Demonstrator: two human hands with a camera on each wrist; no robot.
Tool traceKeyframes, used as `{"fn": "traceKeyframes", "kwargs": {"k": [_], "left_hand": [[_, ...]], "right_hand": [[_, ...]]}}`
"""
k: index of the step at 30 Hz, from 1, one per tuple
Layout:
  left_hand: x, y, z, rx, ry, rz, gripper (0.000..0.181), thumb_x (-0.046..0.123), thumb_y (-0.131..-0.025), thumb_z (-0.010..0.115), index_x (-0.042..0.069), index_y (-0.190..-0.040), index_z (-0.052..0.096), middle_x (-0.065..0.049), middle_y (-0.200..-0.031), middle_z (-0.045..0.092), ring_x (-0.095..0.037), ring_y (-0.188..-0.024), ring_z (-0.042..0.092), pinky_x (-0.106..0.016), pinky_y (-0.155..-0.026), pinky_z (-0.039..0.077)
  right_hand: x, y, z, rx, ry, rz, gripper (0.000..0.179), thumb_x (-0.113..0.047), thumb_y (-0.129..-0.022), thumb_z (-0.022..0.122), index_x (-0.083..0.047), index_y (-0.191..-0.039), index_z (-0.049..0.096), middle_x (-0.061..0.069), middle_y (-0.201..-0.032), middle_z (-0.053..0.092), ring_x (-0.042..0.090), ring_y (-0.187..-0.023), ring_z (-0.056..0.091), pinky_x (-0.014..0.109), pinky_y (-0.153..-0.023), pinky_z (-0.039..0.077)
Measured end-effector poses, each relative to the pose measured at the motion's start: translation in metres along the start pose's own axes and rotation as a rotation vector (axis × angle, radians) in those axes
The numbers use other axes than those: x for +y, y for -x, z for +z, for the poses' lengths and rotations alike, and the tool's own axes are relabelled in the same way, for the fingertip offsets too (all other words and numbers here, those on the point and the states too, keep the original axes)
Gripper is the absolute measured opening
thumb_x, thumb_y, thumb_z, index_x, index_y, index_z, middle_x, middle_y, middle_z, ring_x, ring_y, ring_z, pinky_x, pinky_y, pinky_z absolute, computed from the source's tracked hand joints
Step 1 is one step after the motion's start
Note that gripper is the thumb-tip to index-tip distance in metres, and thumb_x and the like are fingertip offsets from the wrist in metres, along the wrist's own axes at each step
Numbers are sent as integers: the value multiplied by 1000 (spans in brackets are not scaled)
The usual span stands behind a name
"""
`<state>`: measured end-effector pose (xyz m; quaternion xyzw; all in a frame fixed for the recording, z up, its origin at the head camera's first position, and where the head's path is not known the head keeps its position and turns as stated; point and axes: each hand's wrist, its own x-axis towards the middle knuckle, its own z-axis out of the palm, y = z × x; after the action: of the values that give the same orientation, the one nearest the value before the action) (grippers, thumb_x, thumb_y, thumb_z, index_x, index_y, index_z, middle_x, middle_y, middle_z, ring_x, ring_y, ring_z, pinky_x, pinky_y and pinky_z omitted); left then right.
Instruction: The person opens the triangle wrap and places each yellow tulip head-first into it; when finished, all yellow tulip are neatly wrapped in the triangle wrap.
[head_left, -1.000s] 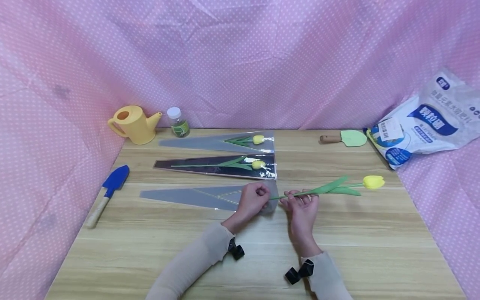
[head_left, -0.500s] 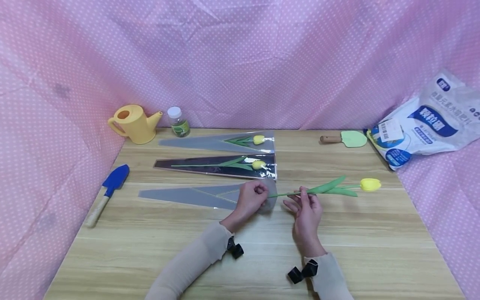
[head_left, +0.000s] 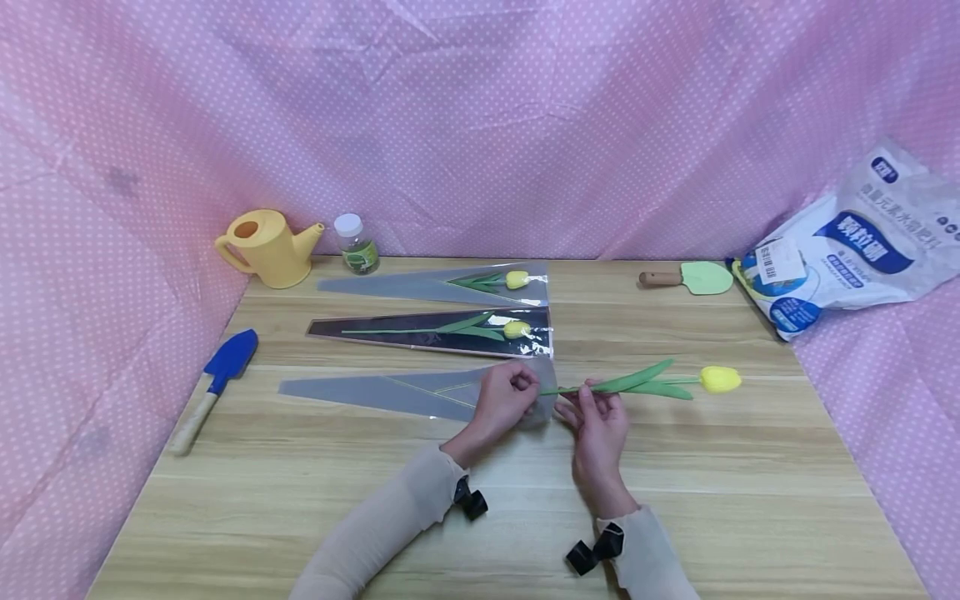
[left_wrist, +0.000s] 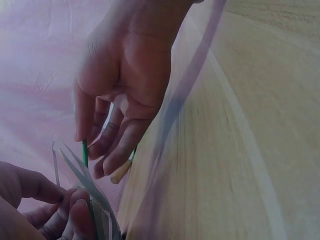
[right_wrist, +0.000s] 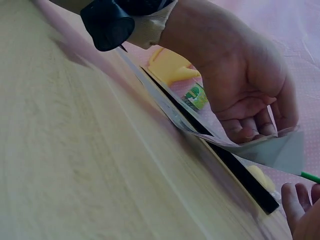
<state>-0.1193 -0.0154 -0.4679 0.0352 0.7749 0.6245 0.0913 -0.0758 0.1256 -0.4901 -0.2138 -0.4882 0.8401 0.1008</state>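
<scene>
A long grey see-through flower sleeve [head_left: 360, 391] with gold lines lies nearest me on the table, its wide end to the right. My left hand [head_left: 504, 398] pinches the sleeve's wide end between thumb and fingers, lifting that mouth off the table. In my right hand [head_left: 600, 433], thumb and fingertips pinch the green stem of a yellow tulip [head_left: 720, 380]. The bloom points right. The stem's lower end goes into the sleeve's mouth, where my left hand partly hides it; in the left wrist view the stem [left_wrist: 85, 150] runs down between the film layers.
Behind lie a dark sleeve [head_left: 390, 330] and a grey one [head_left: 405, 285], each with a yellow tulip. Yellow watering can [head_left: 270, 250] and small jar [head_left: 357, 246] stand back left. A blue trowel [head_left: 231, 357] lies left, a green one [head_left: 705, 277] back right, beside a white bag [head_left: 862, 242].
The tulip has slid left, its stem deeper into the sleeve's mouth. My right hand first shifted right along the stem, then came back left with it. My left hand stays nearly in place.
</scene>
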Motion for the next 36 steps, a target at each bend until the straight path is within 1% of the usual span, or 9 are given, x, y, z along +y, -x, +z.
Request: {"fn": "traceKeyframes", "kwargs": {"k": [6, 9, 14, 17, 20, 24, 28, 33, 36], "left_hand": [[1, 1, 0, -5, -1, 3, 7, -5, -84, 65, -3, -89, 70, -16, -76, 69, -9, -52, 57, -25, -50, 55], [1, 1, 0, 2, 1, -1, 7, -5, -84, 65, -3, -89, 70, -14, -75, 68, -10, -52, 57, -24, -49, 54], [2, 0, -1, 17, 12, 2, 8, -5, -84, 65, -3, -89, 70, -14, -75, 68, -10, -52, 56, -24, -49, 54], [2, 0, -1, 21, 9, 13, 9, -6, -84, 65, -3, -90, 70, -16, -75, 69, -9, -52, 56, -25, -49, 54], [1, 0, -2, 20, -1, 24, 8, -6, -84, 64, -4, -89, 70, -17, -75, 69, -8, -51, 56, -25, -49, 54], [1, 0, -2, 15, -11, 25, 7, -5, -84, 64, -3, -88, 70, -16, -74, 68, -8, -51, 56, -24, -48, 53], [1, 0, -2, 16, -12, 22, 7, -5, -84, 64, -2, -88, 70, -15, -74, 69, -8, -50, 55, -23, -47, 53], [2, 1, -1, 9, -7, 26, 8, -5, -84, 65, -4, -89, 70, -16, -75, 69, -8, -51, 56, -23, -48, 53], [3, 1, -2, 6, -6, 30, 8, -6, -84, 64, -4, -89, 70, -18, -76, 69, -7, -51, 56, -23, -48, 54]], "right_hand": [[1, 3, 4, -19, 30, 43, 26, -10, -100, 59, 5, -120, 54, 2, -94, 70, 11, -84, 74, 27, -73, 62], [-1, 4, 5, -34, 28, 71, 29, -18, -102, 57, 1, -125, 55, -1, -94, 69, 10, -84, 72, 26, -75, 61], [-4, 4, 2, -51, -12, 83, 43, -35, -105, 47, -8, -139, 41, -1, -100, 66, 9, -88, 72, 30, -77, 62], [-6, 3, 0, -49, -43, 70, 41, -40, -106, 43, -14, -137, 37, 0, -103, 66, 13, -91, 74, 34, -75, 63], [-8, 2, -1, -37, -60, 59, 33, -41, -106, 42, -16, -127, 43, 2, -104, 68, 15, -94, 75, 36, -75, 63], [-10, 1, -2, -10, -95, 35, 34, -37, -105, 45, -8, -121, 50, 4, -104, 71, 15, -94, 76, 34, -78, 63], [-10, 0, -2, 20, -132, -12, 42, -31, -103, 53, 4, -126, 50, 7, -100, 71, 15, -89, 77, 30, -73, 63], [-9, 1, -2, 42, -91, -27, 44, -30, -100, 59, 2, -129, 48, 7, -102, 75, 15, -87, 77, 30, -64, 62], [-8, 2, -1, 35, -52, -11, 46, -31, -98, 60, 2, -129, 48, 7, -107, 73, 15, -89, 77, 30, -66, 62]]}}
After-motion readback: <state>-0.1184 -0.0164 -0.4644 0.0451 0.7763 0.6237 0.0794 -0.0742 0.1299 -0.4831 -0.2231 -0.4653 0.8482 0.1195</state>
